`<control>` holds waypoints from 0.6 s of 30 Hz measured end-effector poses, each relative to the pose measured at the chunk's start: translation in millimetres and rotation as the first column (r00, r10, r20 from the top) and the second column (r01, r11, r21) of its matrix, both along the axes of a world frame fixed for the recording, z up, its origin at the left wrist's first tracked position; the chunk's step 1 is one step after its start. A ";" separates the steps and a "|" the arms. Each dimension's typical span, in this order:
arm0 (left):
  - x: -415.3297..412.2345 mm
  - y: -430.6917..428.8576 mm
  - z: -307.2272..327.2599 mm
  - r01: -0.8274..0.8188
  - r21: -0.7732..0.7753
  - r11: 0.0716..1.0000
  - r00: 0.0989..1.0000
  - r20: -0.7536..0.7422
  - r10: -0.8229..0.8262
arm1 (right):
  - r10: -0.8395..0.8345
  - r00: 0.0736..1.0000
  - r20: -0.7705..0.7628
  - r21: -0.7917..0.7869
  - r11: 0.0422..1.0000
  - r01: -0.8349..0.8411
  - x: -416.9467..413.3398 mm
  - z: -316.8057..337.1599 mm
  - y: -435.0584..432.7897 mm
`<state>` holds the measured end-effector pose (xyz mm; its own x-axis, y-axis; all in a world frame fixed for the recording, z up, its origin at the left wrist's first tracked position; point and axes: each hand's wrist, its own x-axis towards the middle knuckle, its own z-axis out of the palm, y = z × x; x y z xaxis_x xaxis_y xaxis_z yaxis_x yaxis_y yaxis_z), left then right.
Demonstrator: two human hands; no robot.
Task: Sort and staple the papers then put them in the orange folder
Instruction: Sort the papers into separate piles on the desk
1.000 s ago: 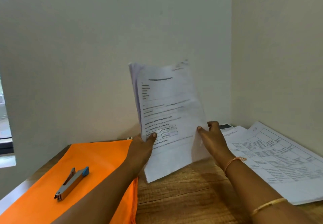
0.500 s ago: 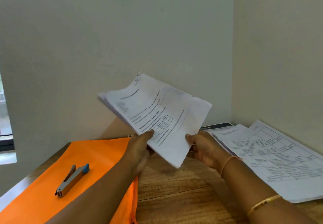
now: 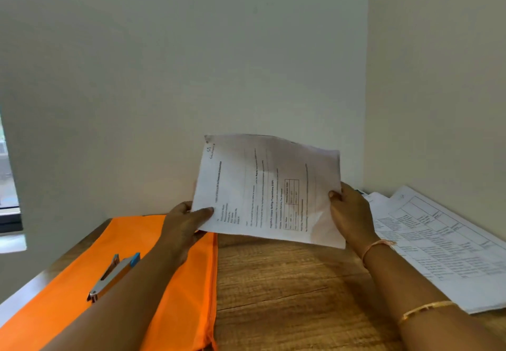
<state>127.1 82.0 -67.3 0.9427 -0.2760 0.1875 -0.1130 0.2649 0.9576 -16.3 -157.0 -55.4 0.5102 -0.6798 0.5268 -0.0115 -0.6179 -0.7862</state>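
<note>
Wooden desk (image 3: 287, 282) in pale-walled corner

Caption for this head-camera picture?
Left hand and right hand hold papers above the desk; stapler lies on the folder.

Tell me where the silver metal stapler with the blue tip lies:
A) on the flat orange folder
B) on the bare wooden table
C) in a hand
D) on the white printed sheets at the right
A: the silver metal stapler with the blue tip lies on the flat orange folder; the left hand and right hand grip only the white printed papers.
</note>
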 end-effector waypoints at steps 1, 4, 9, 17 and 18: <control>-3.3 -2.7 0.4 -0.006 0.103 0.995 0.998 0.064 -0.001 | -0.028 0.999 0.019 -0.051 0.998 0.029 -0.9 -0.2 -0.3; -12.2 -12.4 -0.1 -0.070 0.353 0.933 0.952 0.303 -0.043 | -0.063 0.994 0.088 -0.158 0.984 0.076 -2.5 0.4 1.9; -24.7 -25.2 -1.3 -0.216 0.402 0.890 0.792 0.605 -0.082 | -0.078 0.979 0.191 -0.102 0.990 0.099 -3.7 2.4 5.7; -18.8 -27.8 -17.6 -0.251 0.722 0.645 0.857 0.475 -0.198 | 0.062 0.952 -0.301 0.119 0.993 -0.027 2.8 -14.8 -5.0; -18.4 -27.7 -17.0 -0.229 0.717 0.659 0.869 0.455 -0.193 | 0.067 0.956 -0.287 0.131 0.991 -0.030 2.8 -14.1 -4.8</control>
